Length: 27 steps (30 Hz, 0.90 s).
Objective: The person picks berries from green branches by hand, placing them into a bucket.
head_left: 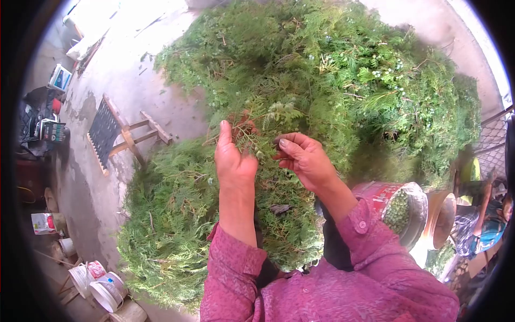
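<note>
The person's left hand [237, 161] is grasping a thin green, scale-leaved sprig bearing small round berries [249, 140], its thumb pointing up and the sprig lying across the fingers. Just beside it, the right hand [308, 161] is pinching thumb and fingertips together; I cannot tell whether anything is between them. Both are hovering over a wide heap of green leafy branches [322, 64] covering much of the concrete floor [182, 107]. Near the heap's right edge, a red-and-white bucket [375, 194] is holding green berries [397, 212].
</note>
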### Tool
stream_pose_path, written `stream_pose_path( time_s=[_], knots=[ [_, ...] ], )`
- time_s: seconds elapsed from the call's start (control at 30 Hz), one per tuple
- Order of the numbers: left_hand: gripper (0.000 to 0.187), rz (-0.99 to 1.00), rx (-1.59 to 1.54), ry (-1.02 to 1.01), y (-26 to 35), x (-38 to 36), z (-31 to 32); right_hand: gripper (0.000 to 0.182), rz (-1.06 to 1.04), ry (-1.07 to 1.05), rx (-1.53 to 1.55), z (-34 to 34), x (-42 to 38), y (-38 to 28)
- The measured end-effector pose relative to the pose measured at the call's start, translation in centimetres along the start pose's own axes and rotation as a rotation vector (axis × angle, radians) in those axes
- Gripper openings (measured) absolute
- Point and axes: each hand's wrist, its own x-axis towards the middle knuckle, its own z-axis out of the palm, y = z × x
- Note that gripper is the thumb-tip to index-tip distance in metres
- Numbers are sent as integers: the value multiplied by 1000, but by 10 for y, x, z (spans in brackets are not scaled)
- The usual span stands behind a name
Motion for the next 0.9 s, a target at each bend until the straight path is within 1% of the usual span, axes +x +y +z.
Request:
stream_pose_path(
  time_s=[0.03,0.1,0.13,0.2,0.23,0.3,0.33,0.4,0.43,0.5,0.53,0.6,0.63,0.7,0.73,0.8,0.83,0.9],
  knots=[
    [29,2,9,1,1,1,-1,23,0,-2,9,3,-1,1],
    [31,-15,-82,-16,0,1,-1,40,-85,-30,-117,9,-4,4],
    [31,-18,-78,-16,0,0,-1,40,-86,-27,-112,9,-3,8],
    [34,-2,-74,18,0,-1,2,50,2,-12,-57,7,0,15],
    [34,-4,-72,19,1,-1,2,50,2,-10,-54,8,-1,16],
    [37,-6,-62,-14,6,-2,-1,55,154,-23,51,11,-3,18],
    [37,-7,-61,-14,7,-1,-1,55,154,-22,51,12,-3,19],
    [39,-17,-115,53,8,0,0,51,190,-103,76,14,-3,20],
    [39,-20,-113,53,8,-2,2,51,190,-101,77,15,-2,20],
    [36,-17,-56,40,8,-8,6,44,34,-98,93,18,1,17],
    [36,-18,-54,42,7,-7,6,44,35,-96,95,19,2,16],
    [31,23,16,33,6,-5,6,35,58,-105,216,20,5,14],
    [31,22,17,33,5,-7,7,35,58,-104,217,20,6,14],
    [29,77,87,0,5,-12,12,27,107,-70,307,21,7,16],
    [29,75,88,1,5,-15,12,27,108,-68,308,23,8,16],
    [29,129,213,-116,3,-18,14,21,132,2,240,27,11,16],
    [29,127,215,-116,2,-19,14,21,132,5,243,27,12,17],
    [29,206,281,-150,-1,-20,16,17,114,27,203,28,14,17]
  ],
)
